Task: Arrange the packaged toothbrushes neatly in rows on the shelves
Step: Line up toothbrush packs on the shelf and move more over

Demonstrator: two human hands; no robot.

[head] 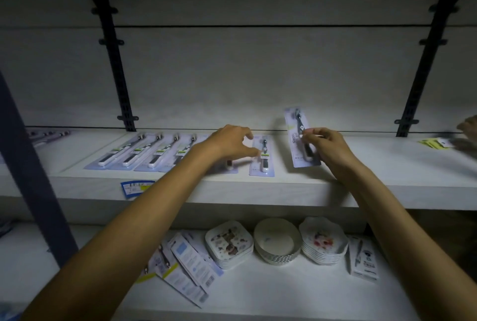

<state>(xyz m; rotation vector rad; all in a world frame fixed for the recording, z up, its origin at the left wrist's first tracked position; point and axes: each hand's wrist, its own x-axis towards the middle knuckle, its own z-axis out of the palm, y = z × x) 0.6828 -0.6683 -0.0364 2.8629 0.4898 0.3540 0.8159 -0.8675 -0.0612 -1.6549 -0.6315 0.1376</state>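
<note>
Upper shelf (258,191): white, dimly lit, backed by a grey wall.

Row of packs (144,153): packaged toothbrushes laid flat side by side on the left half of the upper shelf, heads toward the wall, edges overlapping slightly. Rightmost flat pack (262,158) set a little apart from the rest.

Left hand (229,144): hovering over the right end of the row, fingers loosely curled and spread, thumb tip at the rightmost flat pack; grip apart, nothing clasped.

Right hand (324,145): fingertips pinched on a held pack (299,137), grip clamped on it at mid-length. Held pack tilted up off the shelf, head end raised toward the wall, lower end near or on the shelf surface; contact not clear.

Price tag (136,187): blue and yellow, on the front edge of the upper shelf below the row.

Lower shelf (258,292): loose packs (185,266) piled askew at left; three stacks of plates (277,240) in the middle; one more boxed item (362,257) at right.

Far right of the upper shelf: yellow cards (433,144), blurred, with another person's hand (468,127) at the frame edge.

Black uprights (114,62) at left and right of the wall.
</note>
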